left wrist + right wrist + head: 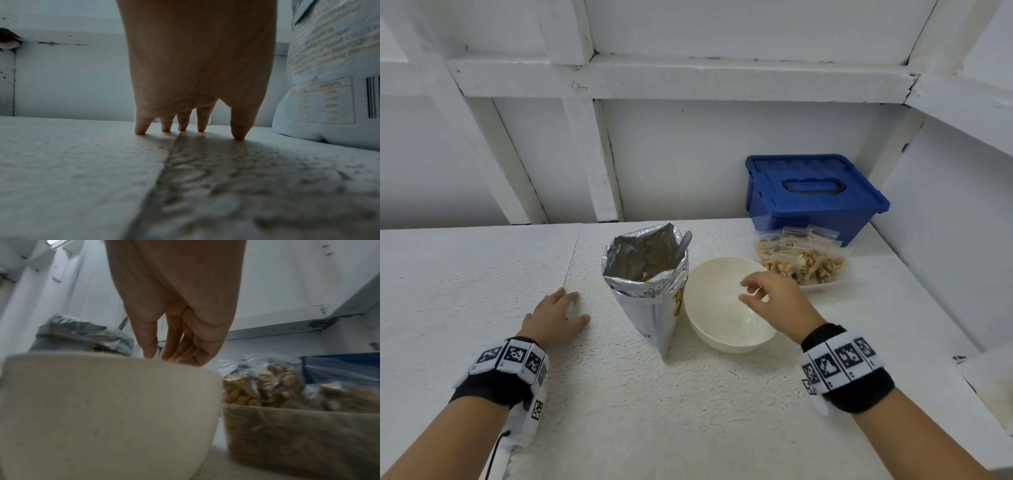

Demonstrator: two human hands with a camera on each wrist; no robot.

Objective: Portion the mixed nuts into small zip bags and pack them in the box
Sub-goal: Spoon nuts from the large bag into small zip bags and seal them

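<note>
An open foil nut bag stands mid-table with a spoon handle sticking out of its mouth. To its right sits a white bowl whose inside looks empty. My right hand hovers over the bowl's right side, fingers loosely spread and holding nothing; in the right wrist view the fingers hang just above the bowl rim. My left hand rests on the table left of the bag, its fingertips pressing the surface. Several filled zip bags lie behind the bowl. The blue box has its lid on.
The filled bags sit in a clear tray between the bowl and the blue box. The white table has a seam running under my left hand. A white panelled wall closes the back and right side.
</note>
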